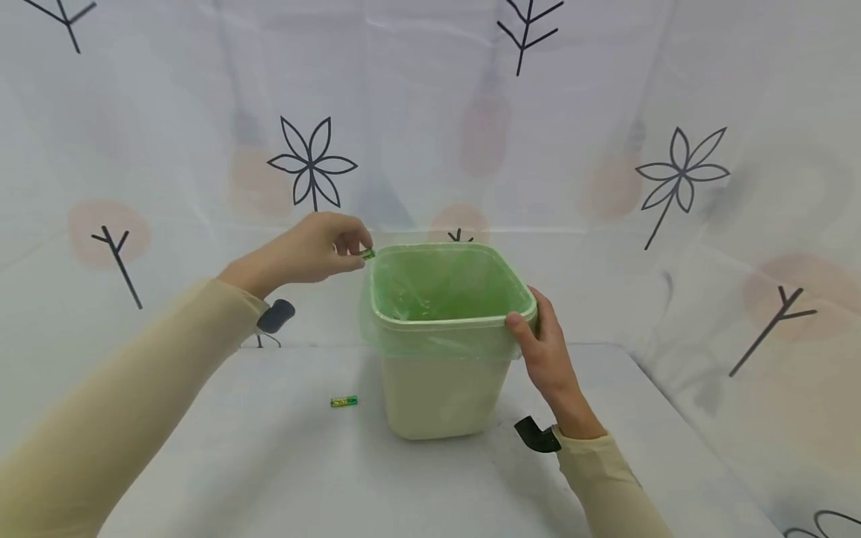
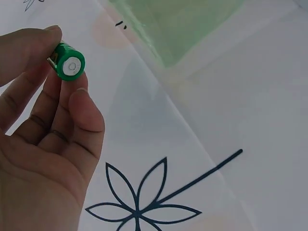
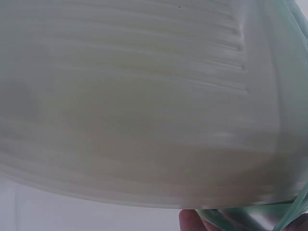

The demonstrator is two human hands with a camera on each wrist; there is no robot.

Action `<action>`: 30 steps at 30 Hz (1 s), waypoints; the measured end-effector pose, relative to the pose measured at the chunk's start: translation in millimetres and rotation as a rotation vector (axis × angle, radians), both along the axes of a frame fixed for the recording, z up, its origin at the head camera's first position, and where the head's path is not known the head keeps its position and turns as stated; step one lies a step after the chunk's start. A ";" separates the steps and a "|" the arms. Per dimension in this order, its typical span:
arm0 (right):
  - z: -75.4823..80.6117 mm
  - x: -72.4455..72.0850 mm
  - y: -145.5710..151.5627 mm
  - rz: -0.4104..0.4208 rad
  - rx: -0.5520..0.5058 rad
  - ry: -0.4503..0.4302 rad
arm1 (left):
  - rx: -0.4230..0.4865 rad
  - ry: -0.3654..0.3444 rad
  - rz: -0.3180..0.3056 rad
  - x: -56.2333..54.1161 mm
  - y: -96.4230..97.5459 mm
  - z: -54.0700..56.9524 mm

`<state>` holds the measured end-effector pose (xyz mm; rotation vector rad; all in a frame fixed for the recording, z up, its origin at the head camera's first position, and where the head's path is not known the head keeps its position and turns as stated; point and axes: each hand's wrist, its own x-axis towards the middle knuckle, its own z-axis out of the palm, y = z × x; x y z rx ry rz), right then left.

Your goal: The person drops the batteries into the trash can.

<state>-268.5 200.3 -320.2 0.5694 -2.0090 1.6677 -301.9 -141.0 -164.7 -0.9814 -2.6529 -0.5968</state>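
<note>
A pale green trash bin (image 1: 447, 392) stands on the table, lined with a thin green plastic bag (image 1: 437, 340) folded over its rim. My left hand (image 1: 309, 246) pinches a small green battery (image 1: 366, 253) between thumb and fingers, just left of the bin's rim and at about its height. In the left wrist view the battery (image 2: 72, 65) shows its flat silver end. My right hand (image 1: 548, 347) grips the bin's right front corner, thumb on the rim over the bag. A second green and yellow battery (image 1: 344, 401) lies on the table left of the bin.
The white table (image 1: 282, 463) reaches back to a white cloth backdrop (image 1: 430, 112) printed with flowers and twigs. A dark wrist strap is on each sleeve. The right wrist view is mostly filled by the bin's side wall (image 3: 134, 106).
</note>
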 end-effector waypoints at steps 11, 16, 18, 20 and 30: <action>-0.2 1.3 1.7 -0.005 0.002 -0.020 | -0.012 -0.026 -0.153 -5.4 59.2 -0.7; -0.6 1.8 1.0 0.004 0.004 -0.023 | -0.025 -0.062 -0.160 -12.8 75.5 -11.7; -0.7 1.6 0.4 0.004 0.009 -0.022 | -0.036 -0.070 -0.152 -15.2 79.5 -17.1; -0.5 1.4 0.2 0.006 0.013 -0.019 | -0.046 -0.079 -0.147 -16.5 82.4 -22.0; -1.1 0.8 0.3 0.012 0.009 -0.008 | -0.094 -0.057 -0.148 -24.5 91.1 -41.8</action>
